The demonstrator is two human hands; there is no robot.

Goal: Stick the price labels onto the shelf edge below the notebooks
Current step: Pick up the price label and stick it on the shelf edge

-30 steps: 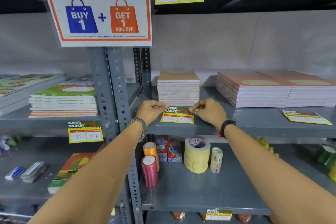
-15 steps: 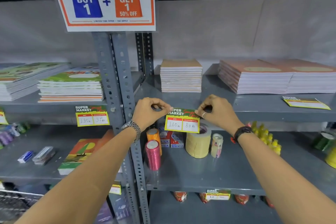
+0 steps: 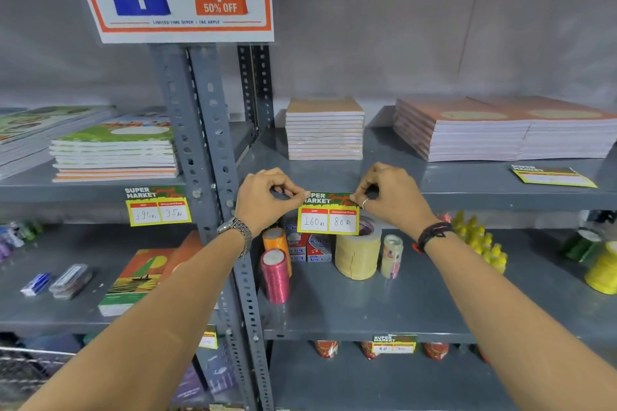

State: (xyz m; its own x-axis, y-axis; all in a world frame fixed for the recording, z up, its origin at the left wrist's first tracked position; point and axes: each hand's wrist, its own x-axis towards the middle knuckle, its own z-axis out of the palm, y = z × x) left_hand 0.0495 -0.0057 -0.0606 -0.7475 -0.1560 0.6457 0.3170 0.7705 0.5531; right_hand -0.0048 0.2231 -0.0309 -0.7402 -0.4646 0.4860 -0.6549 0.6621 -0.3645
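head view, middle of the frame: the left hand [image 3: 263,198] and right hand [image 3: 389,197] each pinch a top corner of a yellow price label [image 3: 329,214], holding it flat against the grey shelf edge [image 3: 467,202] below the small notebook stack [image 3: 325,130]. another label [image 3: 552,174] lies on the shelf at right, and one more [image 3: 157,205] hangs at left.

A yellow-bordered price label [image 3: 328,213] hangs upright against the grey shelf edge [image 3: 484,201], pinched at its top corners between the left hand [image 3: 263,198] and the right hand [image 3: 389,197]. It reads 160 and 80. Just above the hands sits a stack of tan notebooks [image 3: 325,129]; another label [image 3: 552,175] lies flat, well to the right of the right hand
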